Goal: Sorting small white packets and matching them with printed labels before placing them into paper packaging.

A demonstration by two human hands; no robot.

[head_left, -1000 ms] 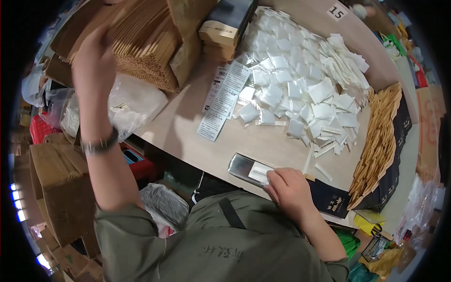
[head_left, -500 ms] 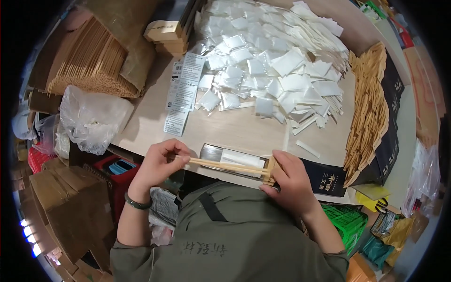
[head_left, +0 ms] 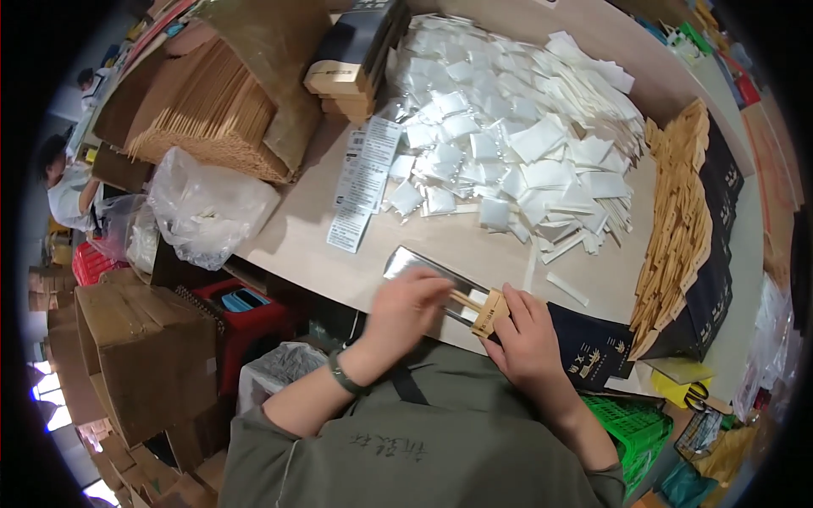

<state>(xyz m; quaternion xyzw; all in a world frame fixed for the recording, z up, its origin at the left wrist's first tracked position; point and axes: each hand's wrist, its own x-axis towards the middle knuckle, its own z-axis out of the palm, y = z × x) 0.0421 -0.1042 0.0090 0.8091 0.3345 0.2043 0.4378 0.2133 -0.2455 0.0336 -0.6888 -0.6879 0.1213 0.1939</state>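
Observation:
My left hand (head_left: pixel 412 305) pinches the ends of light wooden chopsticks (head_left: pixel 461 298), whose other ends go into the brown mouth of a dark paper sleeve (head_left: pixel 489 313). My right hand (head_left: pixel 527 332) grips that sleeve near its mouth, fingers on top. Beneath the hands lies a narrow shiny metal tray (head_left: pixel 415 262) at the table's front edge, with a white packet (head_left: pixel 477 296) partly showing. Past my right hand, more dark sleeves (head_left: pixel 589 351) lie flat on the table. The fingertips of my left hand are slightly blurred.
Small white packets (head_left: pixel 508 152) form a large heap at the back. Upright brown-edged sleeves (head_left: pixel 677 229) stand right. Chopsticks (head_left: pixel 203 118) fill a carton at left, beside a clear plastic bag (head_left: pixel 207 207). A printed label strip (head_left: pixel 366 182) lies between. Another person (head_left: pixel 72 186) is far left.
My left hand has moved right toward my right hand, carrying the chopsticks into the sleeve's mouth. The whole view has shifted, so the table appears farther right.

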